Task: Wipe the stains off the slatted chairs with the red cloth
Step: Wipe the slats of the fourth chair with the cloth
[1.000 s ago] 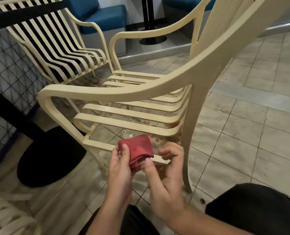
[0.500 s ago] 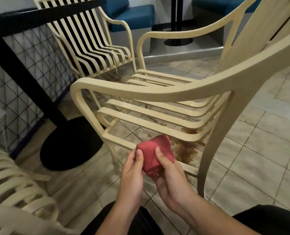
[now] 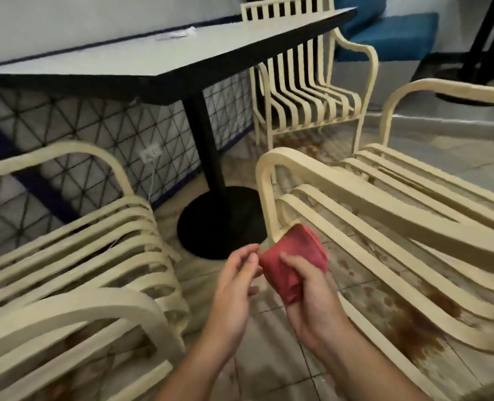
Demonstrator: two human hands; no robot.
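The red cloth point(image 3: 293, 267), a soft fabric square folded into a thick pad, is held in the air just nearside of the black round pedestal base point(image 3: 219, 224) of the table, a little to its right. It looks light and limp. It should crumple wherever it is squeezed and fall open if only a corner is taken, so the folded bulk is the place to hold it, with a flat face left free for rubbing.

The right hand point(image 3: 312, 302) has it that way. The thumb lies across the upper face, the fingers curl underneath, and the pad's top stands clear above them. The left hand point(image 3: 234, 287) is beside it on the base's side, fingers loosely bent, with its fingertips point(image 3: 253, 257) meeting the cloth's left edge. Whether they pinch a fold or only touch it, I cannot tell.

Right of the base stands a cream slatted armchair point(image 3: 384, 227) of what looks like plastic. A brown stain point(image 3: 439, 302) marks its near slats, well right of the cloth. A second cream slatted armchair point(image 3: 95, 256) sits left of the base.
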